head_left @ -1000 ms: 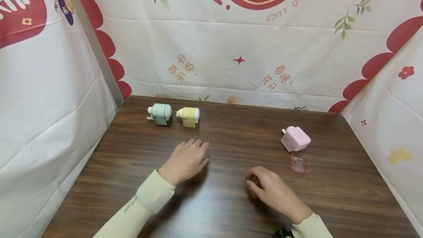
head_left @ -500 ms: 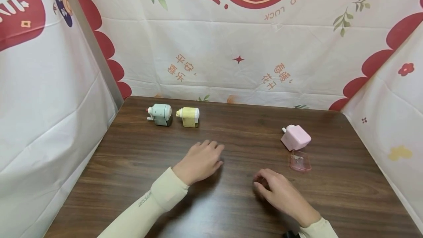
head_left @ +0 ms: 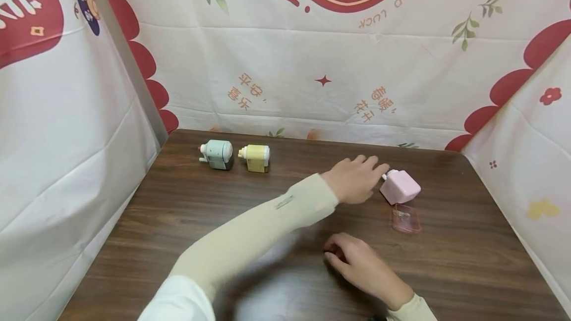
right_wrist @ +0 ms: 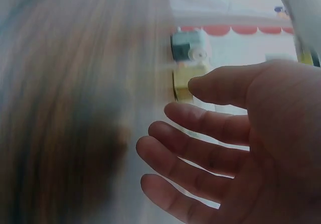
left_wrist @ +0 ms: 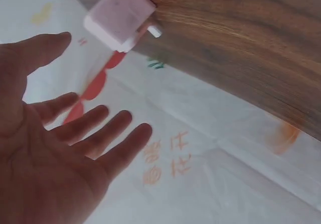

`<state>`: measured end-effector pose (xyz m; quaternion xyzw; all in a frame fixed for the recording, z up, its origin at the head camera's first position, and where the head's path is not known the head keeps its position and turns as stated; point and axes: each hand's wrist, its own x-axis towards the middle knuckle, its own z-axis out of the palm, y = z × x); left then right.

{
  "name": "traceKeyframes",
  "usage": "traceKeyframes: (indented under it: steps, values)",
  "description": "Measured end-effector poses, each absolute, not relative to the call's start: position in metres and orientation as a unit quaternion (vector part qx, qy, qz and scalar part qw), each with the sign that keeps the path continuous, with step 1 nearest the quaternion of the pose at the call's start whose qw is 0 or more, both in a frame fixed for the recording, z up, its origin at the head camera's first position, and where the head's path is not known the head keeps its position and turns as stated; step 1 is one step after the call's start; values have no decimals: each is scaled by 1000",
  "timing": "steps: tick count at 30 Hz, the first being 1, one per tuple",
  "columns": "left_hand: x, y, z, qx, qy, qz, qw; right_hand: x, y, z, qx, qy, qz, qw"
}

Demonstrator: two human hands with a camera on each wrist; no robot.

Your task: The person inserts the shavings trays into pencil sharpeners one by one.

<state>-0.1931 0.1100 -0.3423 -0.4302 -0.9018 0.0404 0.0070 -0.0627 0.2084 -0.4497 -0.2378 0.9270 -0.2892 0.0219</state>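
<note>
My left hand (head_left: 357, 180) is stretched across the table beside a pink pencil sharpener (head_left: 400, 187), its fingertips right by the sharpener's white crank. In the left wrist view the fingers are spread and the palm holds nothing; the pink sharpener (left_wrist: 120, 18) is beyond the thumb. A clear pink shavings tray (head_left: 406, 219) lies just in front of the sharpener, with some small bits in it. Lower down, my right hand (head_left: 363, 266) rests over the table with loosely bent fingers and nothing in them, as the right wrist view also shows.
A mint-green pencil sharpener (head_left: 217, 154) and a yellow one (head_left: 256, 157) stand side by side at the back left of the brown wooden table (head_left: 178, 222). A printed white cloth (head_left: 285, 63) hangs behind the table and along its sides.
My left hand has moved right and away from me, from the table's middle to the pink sharpener. The right hand has shifted slightly left. The sharpeners and tray stay in place.
</note>
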Motion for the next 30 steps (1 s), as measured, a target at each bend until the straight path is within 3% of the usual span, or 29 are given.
traceKeyframes:
  steps: [11,21,30]
  values:
    - [-223,189,-352,-388,-915,105,-42,-62,182,-449,-250,918,-301,62]
    - [-221,204,-358,-427,-891,135,-83,-59,183,-447,-243,930,-271,46]
    - [-214,209,-366,-422,-893,146,-52,-59,186,-447,-251,928,-274,27]
